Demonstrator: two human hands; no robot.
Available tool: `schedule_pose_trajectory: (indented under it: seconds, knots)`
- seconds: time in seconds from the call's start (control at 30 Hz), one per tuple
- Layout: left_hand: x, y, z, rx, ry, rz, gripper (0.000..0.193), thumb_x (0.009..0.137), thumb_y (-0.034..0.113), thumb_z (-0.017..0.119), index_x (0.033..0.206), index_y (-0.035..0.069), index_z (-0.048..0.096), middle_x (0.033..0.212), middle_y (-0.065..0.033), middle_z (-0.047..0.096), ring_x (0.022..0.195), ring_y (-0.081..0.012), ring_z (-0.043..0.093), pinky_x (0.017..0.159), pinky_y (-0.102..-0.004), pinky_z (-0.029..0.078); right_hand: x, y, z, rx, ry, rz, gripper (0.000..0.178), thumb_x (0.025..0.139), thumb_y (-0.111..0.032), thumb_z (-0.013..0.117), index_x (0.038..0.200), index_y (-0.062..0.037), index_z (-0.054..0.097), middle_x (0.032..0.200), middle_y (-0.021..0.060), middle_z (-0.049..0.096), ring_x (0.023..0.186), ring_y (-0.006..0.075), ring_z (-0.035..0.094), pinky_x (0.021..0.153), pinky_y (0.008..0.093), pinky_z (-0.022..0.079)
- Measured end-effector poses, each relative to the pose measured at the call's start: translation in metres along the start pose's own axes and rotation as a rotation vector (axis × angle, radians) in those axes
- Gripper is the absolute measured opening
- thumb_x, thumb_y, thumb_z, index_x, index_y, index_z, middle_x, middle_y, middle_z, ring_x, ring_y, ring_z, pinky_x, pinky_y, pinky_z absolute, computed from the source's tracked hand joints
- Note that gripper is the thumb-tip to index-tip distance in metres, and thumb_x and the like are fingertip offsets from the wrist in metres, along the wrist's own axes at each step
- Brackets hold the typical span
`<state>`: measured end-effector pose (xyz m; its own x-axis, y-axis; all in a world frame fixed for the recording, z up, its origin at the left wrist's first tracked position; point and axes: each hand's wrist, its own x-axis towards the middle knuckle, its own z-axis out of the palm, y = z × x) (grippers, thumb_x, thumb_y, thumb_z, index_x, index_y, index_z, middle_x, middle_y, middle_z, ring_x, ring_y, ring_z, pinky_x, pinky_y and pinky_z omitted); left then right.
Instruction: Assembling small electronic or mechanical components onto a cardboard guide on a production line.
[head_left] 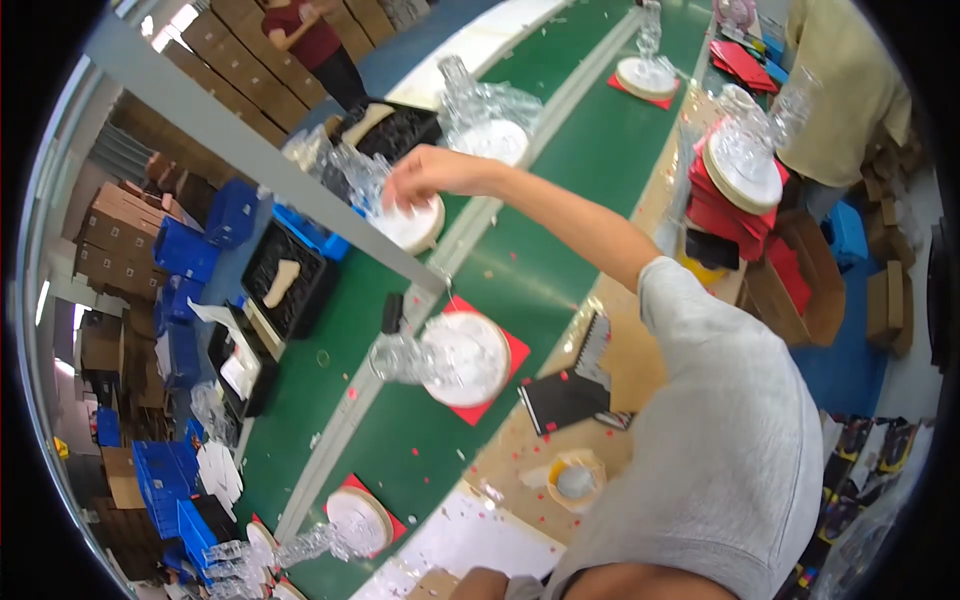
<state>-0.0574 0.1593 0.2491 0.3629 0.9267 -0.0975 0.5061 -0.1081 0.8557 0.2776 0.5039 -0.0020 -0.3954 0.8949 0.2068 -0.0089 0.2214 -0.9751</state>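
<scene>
A round white base (418, 228) lies just below the right hand (422, 176), fingers curled, any hold impossible to tell.

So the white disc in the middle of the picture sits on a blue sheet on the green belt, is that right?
Not quite: the sheet is red, not blue, as the head view shows. The white disc does sit on it, on the green belt.
</scene>
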Motion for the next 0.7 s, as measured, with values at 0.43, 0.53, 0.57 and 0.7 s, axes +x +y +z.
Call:
schedule_pose_trajectory:
  seconds: [0.43, 0.53, 0.57, 0.7]
  knots:
    - [0.087, -0.088, 0.031, -0.076, 0.351, 0.291, 0.04, 0.103, 0.02, 0.045, 0.138, 0.002, 0.051, 0.107, -0.0098, 0.059, 0.094, -0.0157, 0.056, 0.08, -0.0322, 0.043, 0.234, 0.121, -0.024, -1.297, 0.304, 0.118, 0.056, 0.079, -0.043, 0.082, 0.125, -0.0153, 0.067, 0.119, 0.0148, 0.067, 0.105, 0.0346, 0.07, 0.084, 0.0474, 0.058]
    - [0.087, -0.098, 0.04, -0.129, 0.4, 0.327, 0.04, 0.103, 0.02, 0.045, 0.138, 0.001, 0.051, 0.109, -0.0106, 0.059, 0.097, -0.0171, 0.057, 0.083, -0.0337, 0.043, 0.211, 0.118, -0.036, -1.368, 0.363, 0.02, 0.044, 0.077, -0.04, 0.082, 0.11, -0.0122, 0.072, 0.102, 0.0133, 0.071, 0.093, 0.0337, 0.073, 0.076, 0.0459, 0.059]
    - [0.086, -0.1, 0.041, -0.143, 0.418, 0.349, 0.04, 0.103, 0.021, 0.045, 0.137, 0.001, 0.051, 0.11, -0.0108, 0.059, 0.097, -0.0175, 0.057, 0.083, -0.0342, 0.043, 0.204, 0.109, -0.039, -1.36, 0.392, -0.01, 0.041, 0.077, -0.038, 0.082, 0.105, -0.0112, 0.072, 0.095, 0.0133, 0.072, 0.09, 0.0338, 0.073, 0.073, 0.0457, 0.06]
    - [0.067, -0.11, 0.05, -0.206, 0.491, 0.432, 0.04, 0.102, 0.021, 0.045, 0.136, 0.001, 0.052, 0.113, -0.0119, 0.06, 0.101, -0.0193, 0.057, 0.087, -0.0362, 0.044, 0.153, 0.058, -0.033, -1.332, 0.45, -0.093, 0.036, 0.076, -0.033, 0.079, 0.101, -0.0088, 0.072, 0.093, 0.016, 0.071, 0.087, 0.0349, 0.072, 0.072, 0.0468, 0.06]
